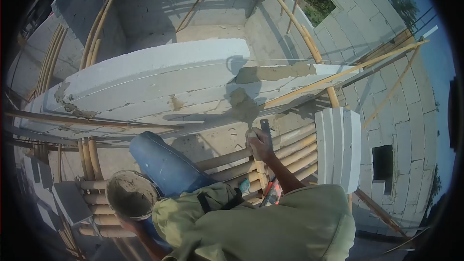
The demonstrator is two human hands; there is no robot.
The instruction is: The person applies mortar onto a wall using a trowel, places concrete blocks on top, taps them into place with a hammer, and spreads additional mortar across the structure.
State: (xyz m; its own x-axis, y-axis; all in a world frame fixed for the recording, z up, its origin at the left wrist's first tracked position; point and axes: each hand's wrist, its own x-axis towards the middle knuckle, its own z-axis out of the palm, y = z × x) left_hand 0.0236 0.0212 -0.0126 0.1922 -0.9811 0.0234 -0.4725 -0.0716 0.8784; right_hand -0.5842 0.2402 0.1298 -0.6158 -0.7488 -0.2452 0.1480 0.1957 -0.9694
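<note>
My right hand (pixel 259 144) is closed around the handle of a trowel, whose blade carries grey mortar (pixel 243 105) in front of the block wall. A bucket (pixel 110 183) of wet mortar is tilted beside my left knee. My left hand (pixel 127 224) grips the bucket low on its near side, with most of the fingers hidden beneath it. On top of the wall (pixel 203 87), a bed of mortar (pixel 275 72) lies to the right of a white block (pixel 164 60). My head's shadow falls on the wall by the trowel.
Bamboo poles (pixel 295 157) form the platform under me. Several white blocks (pixel 337 150) stand at its right, and grey blocks (pixel 70 203) lie at the left. A dark saw-like blade (pixel 266 128) stands just right of my right hand. A slanted pole (pixel 338 79) crosses the wall.
</note>
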